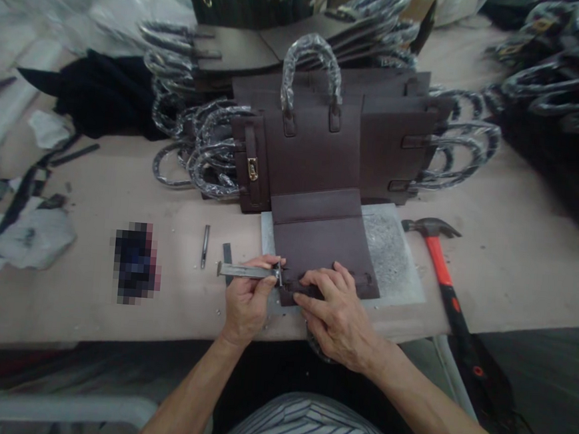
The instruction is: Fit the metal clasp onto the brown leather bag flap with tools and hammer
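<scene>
My left hand [247, 304] is closed round a metal tool [248, 271] with a flat shank, its wide end at the left edge of a dark brown leather panel [318, 239]. With fingers spread, my right hand [337, 311] presses on the panel's near edge, close to the tool's end. The panel lies partly over a pale, scuffed board [391, 252]. Its far part, with a plastic-wrapped handle [312, 51], rests against other brown leather pieces [390, 145].
A hammer [439, 262] with a red and black grip lies to the right. On the left are a metal punch [205, 246], a blurred-out dark object [136, 263] and black cloth [109, 92]. More wrapped handles [560, 84] are piled at the back right.
</scene>
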The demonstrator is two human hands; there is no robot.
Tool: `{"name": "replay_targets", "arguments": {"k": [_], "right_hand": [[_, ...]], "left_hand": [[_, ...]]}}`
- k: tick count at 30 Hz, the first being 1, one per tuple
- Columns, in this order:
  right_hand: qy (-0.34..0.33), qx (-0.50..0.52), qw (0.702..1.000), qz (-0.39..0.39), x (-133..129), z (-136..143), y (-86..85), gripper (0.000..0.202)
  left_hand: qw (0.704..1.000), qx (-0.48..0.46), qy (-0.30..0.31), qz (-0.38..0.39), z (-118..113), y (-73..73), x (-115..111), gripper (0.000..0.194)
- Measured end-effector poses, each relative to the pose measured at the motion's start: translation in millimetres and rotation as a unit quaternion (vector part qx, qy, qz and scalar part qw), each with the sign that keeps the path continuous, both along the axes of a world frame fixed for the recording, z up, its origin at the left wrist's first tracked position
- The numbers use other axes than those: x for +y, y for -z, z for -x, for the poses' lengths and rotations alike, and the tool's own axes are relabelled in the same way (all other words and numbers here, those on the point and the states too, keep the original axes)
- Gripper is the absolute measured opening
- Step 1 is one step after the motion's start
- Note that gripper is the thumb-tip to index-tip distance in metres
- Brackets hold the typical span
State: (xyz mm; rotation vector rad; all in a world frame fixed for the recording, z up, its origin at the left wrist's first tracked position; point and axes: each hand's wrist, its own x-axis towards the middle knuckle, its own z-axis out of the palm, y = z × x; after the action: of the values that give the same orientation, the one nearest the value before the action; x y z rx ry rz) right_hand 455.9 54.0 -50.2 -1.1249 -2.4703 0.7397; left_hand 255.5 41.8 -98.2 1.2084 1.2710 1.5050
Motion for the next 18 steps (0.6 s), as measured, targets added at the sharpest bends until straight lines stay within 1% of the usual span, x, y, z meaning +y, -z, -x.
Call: {"name": "replay_targets", "arguments": {"k": [7,9,13,15,18], "right_hand": [[0.005,-0.004,1.0,0.024,0.2,1.7,-1.9,0.027],[-0.006,-0.001,1.0,0.016,-0.5,0.0,-0.7,0.027],[-0.022,0.023,0.999,-0.037,-3.4,-4.3,4.3,0.028],[-0.017,0.026,0.998,-0.047,-4.6,-5.1,6.5,0.027],[-0.011,0.024,0.999,-0.045,-5.4,-4.6,7.6,0.025]], "left_hand": [[1.0,0.0,-0.011,0.006,-0.6,-8.1,-0.9,0.009],[1.0,0.03,-0.01,-0.001,-0.4,-9.8,-3.4,0.008],[0.992,0.119,0.01,-0.046,1.4,-9.3,-8.8,0.006],[0.988,0.142,0.011,-0.062,2.3,-8.1,-10.7,0.007],[0.986,0.147,0.005,-0.075,2.1,-7.3,-12.6,0.009]]}}
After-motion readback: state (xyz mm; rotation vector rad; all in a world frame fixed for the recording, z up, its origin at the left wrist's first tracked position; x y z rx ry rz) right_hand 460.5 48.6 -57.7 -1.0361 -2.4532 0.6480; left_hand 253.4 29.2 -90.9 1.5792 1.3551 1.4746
